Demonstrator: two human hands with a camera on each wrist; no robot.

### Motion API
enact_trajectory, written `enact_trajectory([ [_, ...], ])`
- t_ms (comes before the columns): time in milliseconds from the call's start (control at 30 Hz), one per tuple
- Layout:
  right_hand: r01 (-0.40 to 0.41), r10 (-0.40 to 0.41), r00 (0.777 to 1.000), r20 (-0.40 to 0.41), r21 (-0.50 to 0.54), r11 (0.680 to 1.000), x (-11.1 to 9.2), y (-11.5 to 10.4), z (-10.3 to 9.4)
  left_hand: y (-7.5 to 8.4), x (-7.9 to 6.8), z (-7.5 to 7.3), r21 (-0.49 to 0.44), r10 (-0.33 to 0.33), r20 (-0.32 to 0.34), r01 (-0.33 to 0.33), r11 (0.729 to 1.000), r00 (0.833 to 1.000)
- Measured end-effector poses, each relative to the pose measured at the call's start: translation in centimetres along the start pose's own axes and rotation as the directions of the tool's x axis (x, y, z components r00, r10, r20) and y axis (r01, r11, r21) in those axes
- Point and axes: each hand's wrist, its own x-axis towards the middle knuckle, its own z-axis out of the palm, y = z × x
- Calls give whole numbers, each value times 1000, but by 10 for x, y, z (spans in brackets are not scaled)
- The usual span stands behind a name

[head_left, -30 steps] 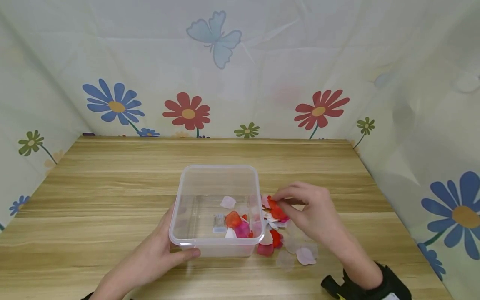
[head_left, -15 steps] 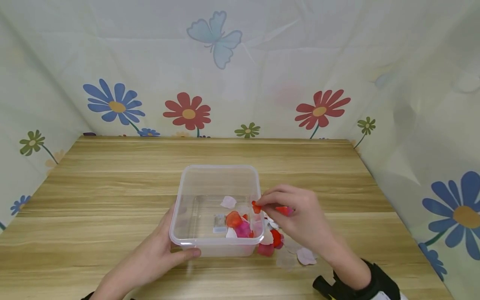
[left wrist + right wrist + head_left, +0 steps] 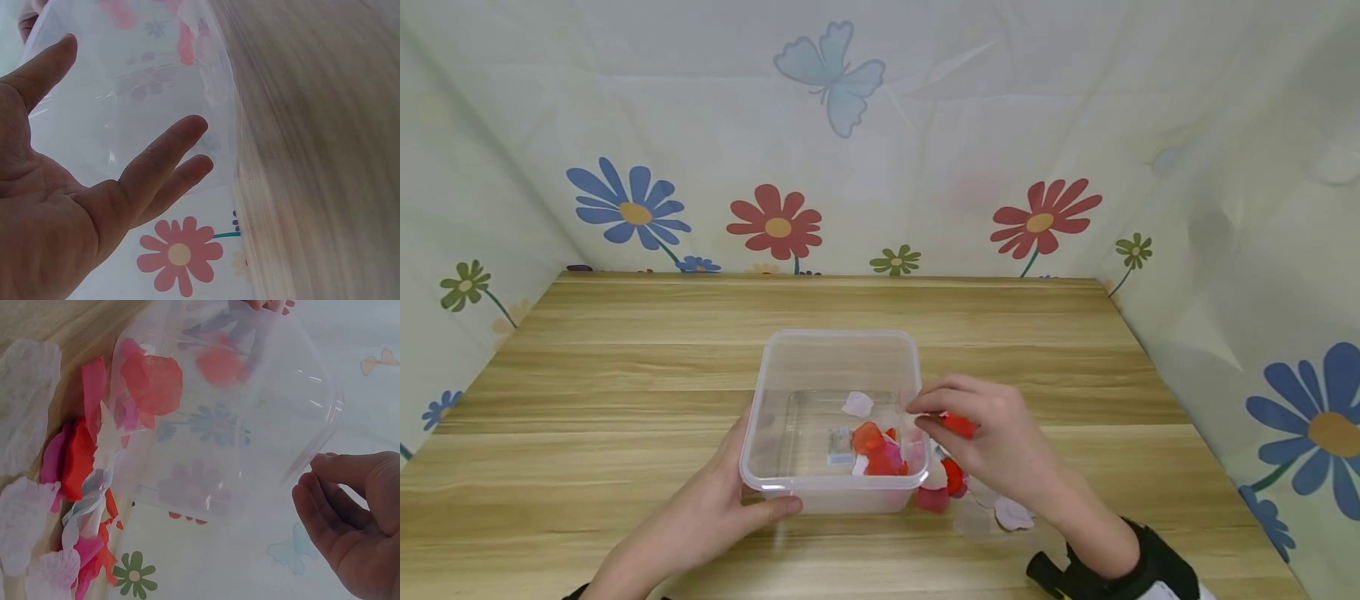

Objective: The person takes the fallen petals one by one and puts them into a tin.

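A clear plastic box (image 3: 831, 483) stands on the table. Inside lie several petals: a white one (image 3: 857, 405) toward the back, orange-red petals (image 3: 880, 460) bunched with a magenta one at the right. My left hand (image 3: 715, 496) steadies the box's left side, thumb along the front; in the left wrist view its fingers (image 3: 164, 153) are spread, nearly straight. My right hand (image 3: 988, 425) is at the right rim, thumb and forefinger slightly apart, nothing between them. Beneath it, partly hidden, sits a pile of red, white and pink petals (image 3: 953, 477).
A small pale grey rectangle (image 3: 841, 447) shows through the box's floor. Loose pale petals (image 3: 1013, 514) lie at the pile's front right. The wood-grain table (image 3: 647, 350) ends at a flower-printed cloth (image 3: 940, 167) behind and at both sides.
My right hand carried an orange-red petal from the pile leftward to the box and let it go; it now lies on the petals inside. The left hand has stayed at the box.
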Motion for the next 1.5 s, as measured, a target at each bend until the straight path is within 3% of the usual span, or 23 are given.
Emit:
enact_trajectory([
  [267,-75,74,997,-23,-51,996,-4,15,-11,1,0,-1,-68,14,11,-14,998,1000],
  [400,-168,171,985,9,-128,977,-9,24,-19,1,1,-1,-72,10,14,-9,997,1000],
  [500,-247,259,964,55,-166,955,-12,30,-24,1,1,-1,-52,6,11,-5,999,1000],
  [733,-407,461,867,192,-261,875,-20,41,-34,2,1,0,-34,-5,5,5,999,1000],
  [933,-433,512,804,302,-293,852,-30,49,-41,1,2,0,-47,24,5,-24,999,1000],
  [1100,-440,550,731,404,-338,832,-38,56,-43,2,1,1,-65,8,8,-7,998,1000],
  [1333,-492,655,570,497,-432,756,-46,61,-39,2,1,0,-57,3,6,-3,998,1000],
  [1400,-483,659,558,504,-449,752,-48,62,-38,2,1,0,-61,1,6,-1,998,1000],
  [1500,-447,633,574,520,-449,774,-53,63,-35,3,1,0,-66,-6,11,7,998,1000],
])
